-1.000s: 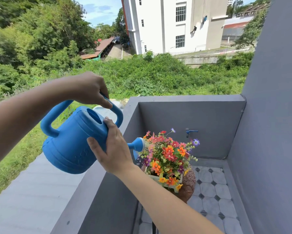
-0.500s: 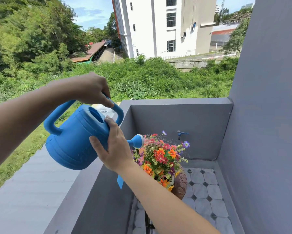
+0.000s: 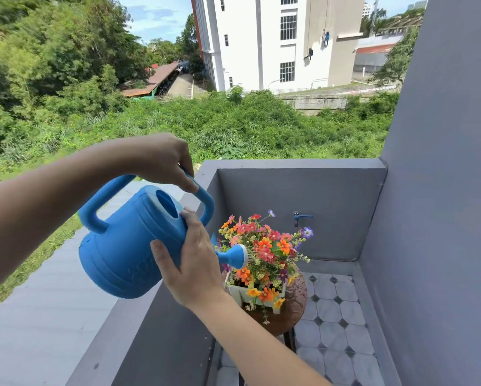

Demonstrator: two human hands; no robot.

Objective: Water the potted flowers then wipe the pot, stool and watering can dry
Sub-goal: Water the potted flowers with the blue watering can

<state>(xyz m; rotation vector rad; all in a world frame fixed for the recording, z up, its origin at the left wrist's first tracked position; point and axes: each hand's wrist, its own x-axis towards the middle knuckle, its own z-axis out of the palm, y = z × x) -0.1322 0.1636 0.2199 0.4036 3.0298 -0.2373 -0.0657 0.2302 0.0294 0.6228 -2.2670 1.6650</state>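
A blue watering can [image 3: 122, 246] is tilted to the right, its spout rose [image 3: 238, 256] right against the flowers. My left hand [image 3: 161, 160] grips the top handle. My right hand [image 3: 190, 263] presses flat against the can's side near the spout. Fine streams of water fall from the rose onto the orange, red and purple flowers [image 3: 264, 246]. The flowers sit in a white square pot [image 3: 250, 295] on a round brown stool [image 3: 295, 302].
A grey parapet [image 3: 289, 164] encloses a small balcony with a patterned tile floor [image 3: 334, 316]. A blue tap [image 3: 300, 217] sticks out of the back wall. A grey wall [image 3: 442, 190] rises close on the right. A grey roof lies beyond the left ledge.
The can has tipped further and its spout has dropped lower, from the top of the flowers to their left side. The whole view has shifted so the stool shows more.
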